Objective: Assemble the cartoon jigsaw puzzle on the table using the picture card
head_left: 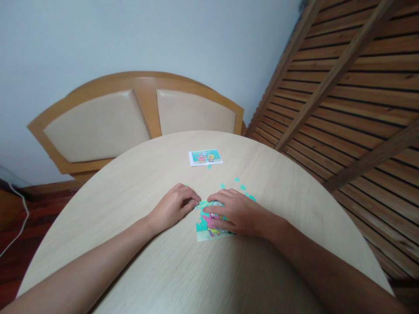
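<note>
A partly assembled cartoon jigsaw puzzle (204, 226) in turquoise and pink lies on the round light-wood table (131, 183). My right hand (237, 213) rests flat on top of the puzzle, fingers stretched out and pressing on it. My left hand (175, 206) sits just left of the puzzle with its fingers curled, the tips at the puzzle's upper left edge; what they pinch, if anything, is hidden. Several loose turquoise pieces (240, 186) lie just beyond my right hand.
A small reference picture card (205, 157) of the same cartoon lies farther back on the table, with one loose piece in front of it. A wooden padded bench back (131, 117) stands behind the table. A slatted wooden wall (353, 96) fills the right. A white cable (19, 209) hangs at left.
</note>
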A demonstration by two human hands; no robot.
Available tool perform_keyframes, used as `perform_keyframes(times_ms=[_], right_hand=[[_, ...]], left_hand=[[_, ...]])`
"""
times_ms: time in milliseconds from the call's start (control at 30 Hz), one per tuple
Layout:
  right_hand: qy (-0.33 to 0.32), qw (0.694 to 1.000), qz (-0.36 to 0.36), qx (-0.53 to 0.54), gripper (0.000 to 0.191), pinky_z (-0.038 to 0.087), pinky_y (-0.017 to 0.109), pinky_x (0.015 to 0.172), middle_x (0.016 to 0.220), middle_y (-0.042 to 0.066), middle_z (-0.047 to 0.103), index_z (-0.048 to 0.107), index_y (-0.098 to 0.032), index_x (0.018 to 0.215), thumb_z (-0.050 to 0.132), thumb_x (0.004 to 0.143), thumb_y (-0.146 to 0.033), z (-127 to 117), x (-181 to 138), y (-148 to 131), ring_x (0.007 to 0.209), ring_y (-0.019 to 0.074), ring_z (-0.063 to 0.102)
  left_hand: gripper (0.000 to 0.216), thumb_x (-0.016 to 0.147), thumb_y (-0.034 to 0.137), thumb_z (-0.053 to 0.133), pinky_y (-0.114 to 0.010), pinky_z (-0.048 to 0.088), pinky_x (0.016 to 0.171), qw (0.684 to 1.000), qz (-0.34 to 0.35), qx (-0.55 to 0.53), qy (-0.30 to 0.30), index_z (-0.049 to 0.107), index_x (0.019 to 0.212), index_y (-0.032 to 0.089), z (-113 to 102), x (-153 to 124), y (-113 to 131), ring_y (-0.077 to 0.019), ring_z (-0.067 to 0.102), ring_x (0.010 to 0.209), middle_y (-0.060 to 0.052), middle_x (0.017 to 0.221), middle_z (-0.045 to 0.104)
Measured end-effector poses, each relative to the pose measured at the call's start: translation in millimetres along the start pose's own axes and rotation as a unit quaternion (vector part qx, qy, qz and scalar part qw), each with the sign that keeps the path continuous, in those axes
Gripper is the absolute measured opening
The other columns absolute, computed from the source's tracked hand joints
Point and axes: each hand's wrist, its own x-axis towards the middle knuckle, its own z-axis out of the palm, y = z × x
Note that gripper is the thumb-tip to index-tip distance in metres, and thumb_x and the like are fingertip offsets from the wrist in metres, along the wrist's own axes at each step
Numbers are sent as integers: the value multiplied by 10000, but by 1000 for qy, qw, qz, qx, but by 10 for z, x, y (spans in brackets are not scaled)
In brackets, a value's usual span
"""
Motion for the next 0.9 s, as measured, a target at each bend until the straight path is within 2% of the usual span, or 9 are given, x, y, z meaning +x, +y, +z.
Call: perform_keyframes(times_ms=[200,267,333,433,500,600,733,800,900], right_hand=[[30,997,52,49,301,457,405,973,1209,87,696,650,-208,1239,499,1030,-363,-104,-16,99,1087,233,615],[72,989,127,14,256,455,406,960,1136,82,720,687,-196,1127,469,1030,-289,-192,-62,212,1051,236,632],[100,963,250,-30,233,464,391,914,1081,87,739,703,-179,1063,484,993,-219,-284,-135,331,989,241,656],[48,914,401,-49,218,459,328,749,999,72,763,727,-199,983,512,955,-217,-390,-276,476,888,234,682],[4,889,456,-29,198,426,301,666,906,62,762,735,-208,916,540,931,-236,-428,-366,540,809,220,679],[-24,877,480,30,156,414,282,620,824,58,746,724,-197,821,625,878,-302,-454,-460,596,727,194,659],[-43,872,475,108,249,412,263,561,750,40,713,697,-196,801,758,763,-435,-442,-509,624,659,179,637],[-57,868,475,134,236,407,255,539,726,28,700,696,-195,819,788,724,-391,-419,-517,631,626,168,620],[-51,866,475,146,142,406,253,539,704,23,689,704,-191,802,757,744,-309,-383,-517,643,615,162,609]], left_hand=[[171,997,277,554,-381,474,944,999,-13,27,18,717,988,224,-90,-3,3,-213,631,989,-45,1017,723],[196,993,288,534,-404,476,968,996,-47,58,48,712,1036,219,-144,-19,-23,-230,619,1043,-64,1094,698],[221,976,302,533,-424,484,975,990,-86,93,61,699,1088,208,-187,-43,-63,-250,615,1072,-83,1142,674],[250,958,315,525,-416,512,945,982,-128,129,57,687,1107,195,-211,-75,-125,-259,637,1051,-94,1147,669],[259,960,318,509,-403,527,920,978,-141,144,56,686,1101,192,-204,-86,-156,-257,650,1030,-97,1148,669],[266,970,306,489,-396,529,921,976,-141,155,51,693,1089,185,-182,-87,-183,-251,654,1017,-101,1148,674],[265,968,272,484,-398,521,932,975,-131,173,46,707,1081,184,-165,-80,-205,-253,645,1023,-97,1134,685],[266,969,269,485,-406,521,928,975,-128,178,44,713,1075,182,-164,-78,-212,-259,640,1025,-97,1128,690],[262,970,273,496,-419,520,919,976,-124,177,39,721,1062,174,-159,-75,-220,-264,639,1012,-100,1107,702]])
